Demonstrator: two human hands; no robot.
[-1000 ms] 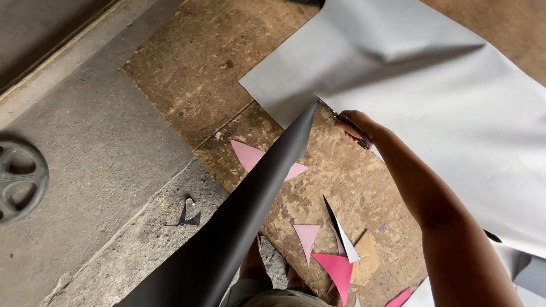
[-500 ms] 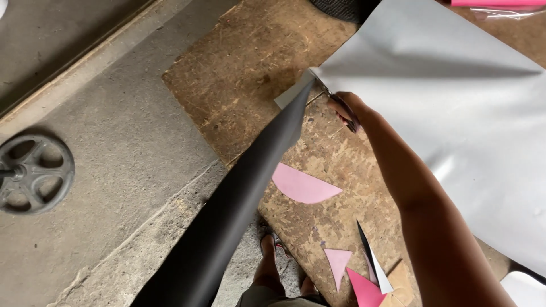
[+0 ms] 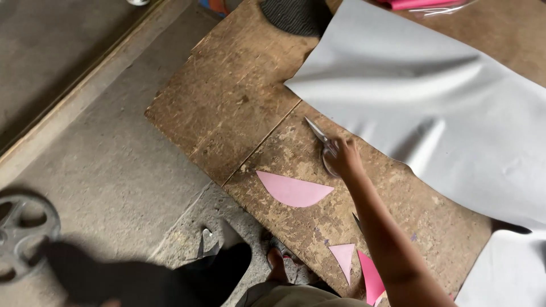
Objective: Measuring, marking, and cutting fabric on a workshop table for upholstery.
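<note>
My right hand (image 3: 344, 158) lies on the wooden board (image 3: 227, 108), near the middle of its surface, fingers curled around the handles of a pair of scissors (image 3: 322, 142) — the blades point up and left, flat against the wood, and their tips stop just short of the lower corner of the grey sheet (image 3: 432, 113). The scissors sit between that corner and the seam that divides the board into two panels. The grey sheet spreads over the board's right half and runs off the right edge of the view; it is rumpled, with a long fold across its upper part. Just below my hand, well inside the board's near edge, lies a pink half-round scrap (image 3: 293, 190), flat side up and to the right, apart from the scissors. Two smaller pink scraps rest closer to the near edge beside my forearm: a pale triangle (image 3: 344, 258) and a brighter pink sliver (image 3: 371, 278), partly hidden by the arm. My left hand is out of sight, so I cannot tell whether it is spread or clenched. A black strip of material (image 3: 170, 278) lies on the concrete floor (image 3: 102, 165) off the board's near-left corner, and a grey spoked wheel (image 3: 23, 233) sits at the far left — only part of it shows.
</note>
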